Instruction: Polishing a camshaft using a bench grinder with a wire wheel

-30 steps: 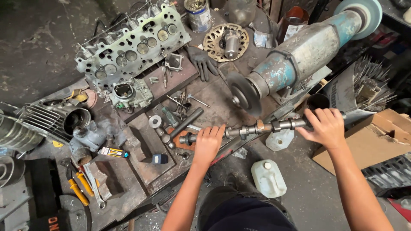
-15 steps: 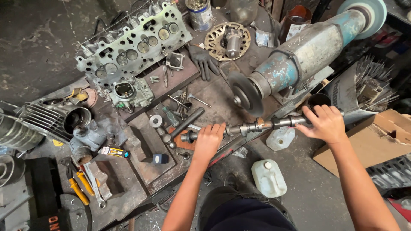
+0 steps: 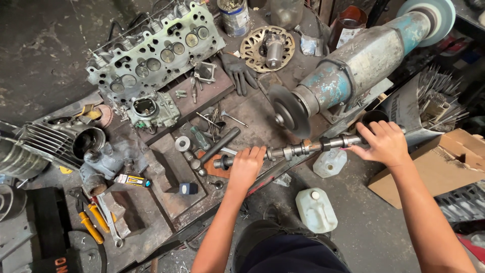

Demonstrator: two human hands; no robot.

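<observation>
Nearest the body, left hand (image 3: 246,166) and right hand (image 3: 384,143) have fingers clamped round opposite ends of a camshaft (image 3: 298,149), long axis running left-right, level between them, just below the dark grinder wheel (image 3: 289,111) of the blue bench grinder (image 3: 353,65) beyond.

The left hand (image 3: 246,167) and right hand (image 3: 385,142) both grip the camshaft (image 3: 298,149), which bars passage between them. Directly ahead of the shaft, between the hands, the grinder disc (image 3: 289,111) stands close; the grinder body (image 3: 364,60) blocks the space ahead of the right hand. Loose bolts, a black rod (image 3: 220,145) and a metal block (image 3: 172,174) crowd the bench left of the left hand. Behind the shaft, toward the person, bare floor lies open, apart from two plastic jugs (image 3: 316,209).
</observation>
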